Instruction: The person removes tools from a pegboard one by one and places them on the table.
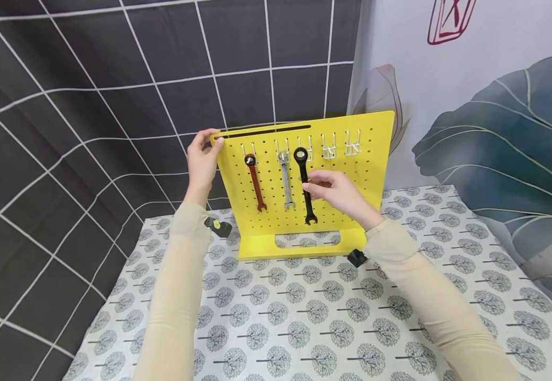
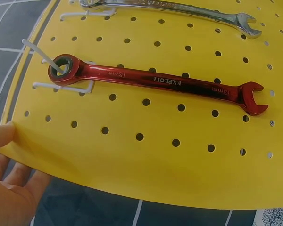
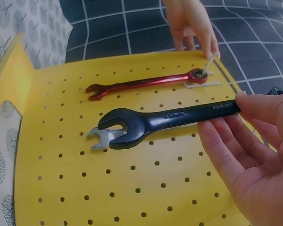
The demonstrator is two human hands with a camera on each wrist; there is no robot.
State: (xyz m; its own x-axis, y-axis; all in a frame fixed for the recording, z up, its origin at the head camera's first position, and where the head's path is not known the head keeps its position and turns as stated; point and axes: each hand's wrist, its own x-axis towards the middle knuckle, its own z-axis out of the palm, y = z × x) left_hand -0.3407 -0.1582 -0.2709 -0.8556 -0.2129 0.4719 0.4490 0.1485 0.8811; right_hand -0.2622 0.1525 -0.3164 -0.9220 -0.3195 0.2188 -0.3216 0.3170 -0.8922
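Note:
My right hand (image 1: 334,191) pinches a black combination wrench (image 1: 306,185) by its shaft, ring end up, in front of the yellow pegboard (image 1: 347,180). In the right wrist view its open end overlaps the silver wrench (image 3: 102,137). The board's upper left corner is gripped by my left hand (image 1: 203,159), thumb on the front face. Beside that hand a red wrench (image 2: 160,82) hangs by its ring on a white hook (image 2: 42,52). To its right the silver wrench (image 1: 285,182) hangs on another hook. The black wrench's ring overlaps the third hook (image 1: 310,148).
Two more white hooks, one left (image 1: 328,147) and one right (image 1: 352,144), stand on the board's right part. The board's base (image 1: 257,253) rests on a tree-print tablecloth (image 1: 276,317). Behind hangs a dark gridded curtain (image 1: 171,79).

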